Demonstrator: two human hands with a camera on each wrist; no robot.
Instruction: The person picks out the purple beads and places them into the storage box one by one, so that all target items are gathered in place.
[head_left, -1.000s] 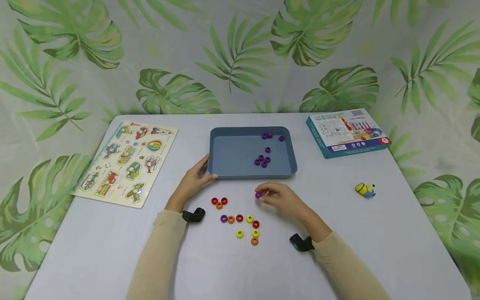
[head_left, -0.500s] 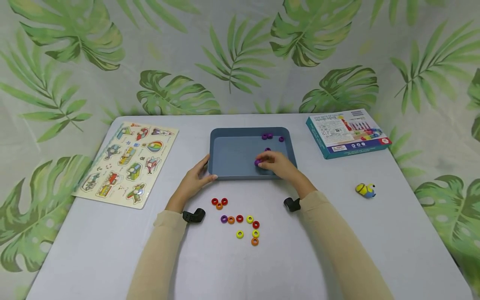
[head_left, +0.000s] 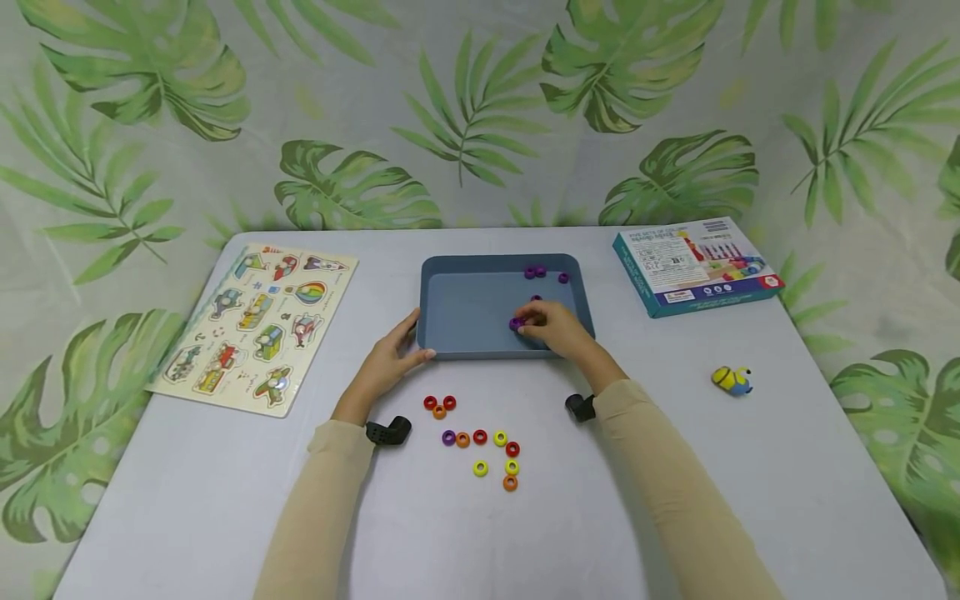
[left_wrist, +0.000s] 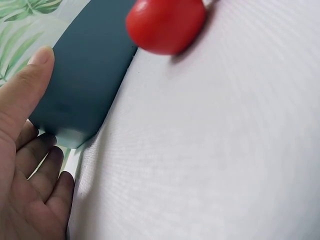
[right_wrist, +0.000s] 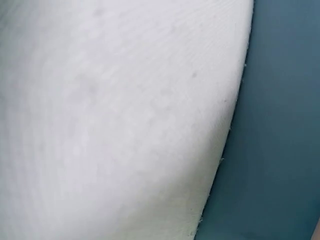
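A blue-grey tray [head_left: 468, 312] lies in the middle of the table, with several purple beads [head_left: 541, 272] at its right end. My left hand [head_left: 384, 367] grips the tray's near left corner, the thumb along the front wall and the fingers at the side; the left wrist view shows this hand [left_wrist: 30, 150] close up. Over the tray, my right hand [head_left: 558, 329] pinches a purple bead [head_left: 516, 324] between thumb and fingers. Other beads beneath that hand are hidden. In the right wrist view only the tray wall [right_wrist: 270, 130] and white cloth show clearly.
Loose red, orange, yellow and purple beads [head_left: 480, 437] lie in front of the tray. A picture puzzle board [head_left: 300, 371] is at the left, a bead-set box [head_left: 693, 267] at the back right. Nearer on the right sits a small yellow and blue figure [head_left: 731, 381].
My right hand has moved from the table in front of the tray up and over its near edge, carrying a purple bead. The left hand has stayed at the corner.
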